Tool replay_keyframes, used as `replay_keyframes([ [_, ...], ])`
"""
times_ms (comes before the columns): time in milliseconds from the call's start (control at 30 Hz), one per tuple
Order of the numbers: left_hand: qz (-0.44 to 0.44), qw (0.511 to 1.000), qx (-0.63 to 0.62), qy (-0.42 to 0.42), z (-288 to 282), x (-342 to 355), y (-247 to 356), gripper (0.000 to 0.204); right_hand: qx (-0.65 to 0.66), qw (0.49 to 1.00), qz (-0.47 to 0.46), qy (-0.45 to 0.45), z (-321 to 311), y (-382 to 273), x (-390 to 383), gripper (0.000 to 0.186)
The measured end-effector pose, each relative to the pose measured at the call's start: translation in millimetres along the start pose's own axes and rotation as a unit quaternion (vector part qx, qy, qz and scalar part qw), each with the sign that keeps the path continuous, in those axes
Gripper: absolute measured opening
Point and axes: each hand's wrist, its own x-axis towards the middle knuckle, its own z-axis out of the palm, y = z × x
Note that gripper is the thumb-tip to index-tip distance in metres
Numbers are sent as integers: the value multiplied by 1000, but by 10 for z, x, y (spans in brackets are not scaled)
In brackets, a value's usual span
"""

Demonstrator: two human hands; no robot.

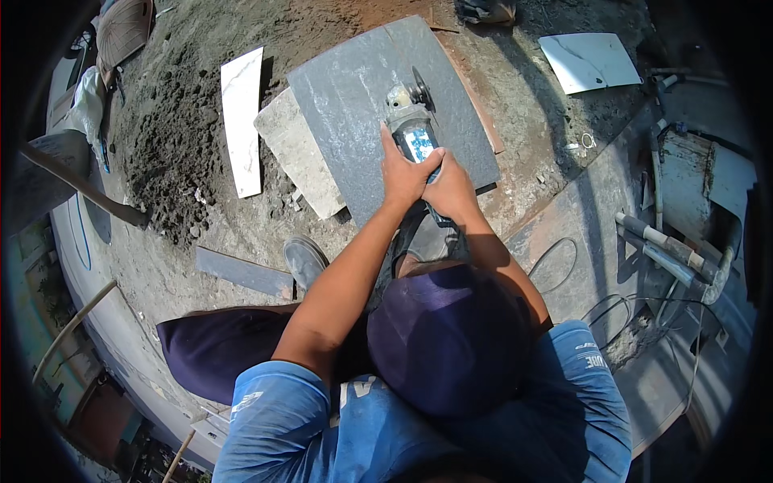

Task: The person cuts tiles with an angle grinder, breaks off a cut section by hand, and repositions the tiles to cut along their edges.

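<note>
An angle grinder with a metal head and dark disc is held over a large dark grey tile. My left hand grips the grinder's body, its index finger stretched along the side and its thumb across the top. My right hand is closed on the rear of the body, just right of and below my left hand. The disc is at the upper right of the grinder, over the tile; whether it touches the surface I cannot tell. A pale slab lies partly under the tile's left side.
White tile pieces lie left and upper right. Rubble and a wooden handle are left. A grey strip lies by my booted foot. Pipes and looped cables are right.
</note>
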Motion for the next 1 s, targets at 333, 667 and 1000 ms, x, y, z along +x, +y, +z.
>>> replay_keyframes([
  [333, -4, 1000, -9, -5, 28, -10, 9, 126, 4, 1000, -9, 8, -15, 40, 0, 60],
  [667, 0, 1000, -8, -1, 19, -61, -23, 127, 13, 1000, -10, 4, 9, 55, -47, 60],
  [1000, 27, 999, 16, 18, 37, -88, -83, 127, 13, 1000, -13, 6, 18, 68, -94, 58],
])
